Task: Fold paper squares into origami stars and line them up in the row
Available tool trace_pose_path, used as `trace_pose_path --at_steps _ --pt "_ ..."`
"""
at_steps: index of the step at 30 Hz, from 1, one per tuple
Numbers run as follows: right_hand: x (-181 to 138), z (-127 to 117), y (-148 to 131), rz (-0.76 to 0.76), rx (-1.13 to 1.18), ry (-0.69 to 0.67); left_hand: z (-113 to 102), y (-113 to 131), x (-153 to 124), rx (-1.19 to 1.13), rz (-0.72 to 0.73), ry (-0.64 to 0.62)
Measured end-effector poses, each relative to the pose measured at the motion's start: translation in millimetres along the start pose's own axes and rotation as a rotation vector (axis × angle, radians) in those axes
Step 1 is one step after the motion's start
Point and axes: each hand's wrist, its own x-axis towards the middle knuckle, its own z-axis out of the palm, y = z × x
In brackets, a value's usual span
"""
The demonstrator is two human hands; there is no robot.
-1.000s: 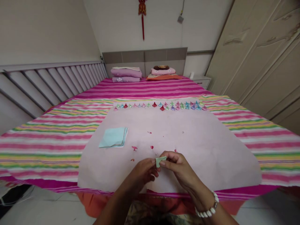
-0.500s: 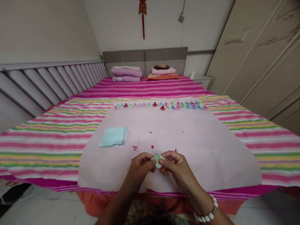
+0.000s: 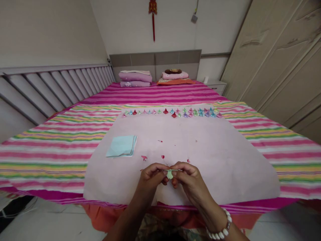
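A small folded piece of light green paper (image 3: 170, 174) is pinched between both hands, low over the front of the pale sheet (image 3: 215, 160). My left hand (image 3: 154, 175) grips its left side with thumb and fingers. On its right side, my right hand (image 3: 186, 174) holds it the same way, a white bead bracelet on that wrist. Fingers cover the paper's edges and much of its top. Just beyond the hands lie red paper scraps (image 3: 163, 156). To the left rests a stack of light blue paper squares (image 3: 121, 146).
Along the sheet's far edge stand several small folded paper pieces (image 3: 166, 111) in many colours. The sheet lies on a striped bedspread (image 3: 50, 150). Folded bedding (image 3: 135, 78) is piled by the headboard (image 3: 155, 60). A railing (image 3: 62, 80) runs along the left; a wardrobe (image 3: 283, 60) stands right.
The upper part of the green paper has been folded down or tilted; its pointed top no longer shows. My fingertips have come closer together along its top edge.
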Motion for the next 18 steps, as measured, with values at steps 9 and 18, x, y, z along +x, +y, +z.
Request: trace_pose_path --at_steps 9,18 --pt "0 -5 2 -0.045 -0.006 -0.044 -4 4 0 0.079 0.012 -0.072" --pt "-3 -3 -6 -0.016 -0.013 -0.130 -2 10 -2 0.122 0.041 -0.053"
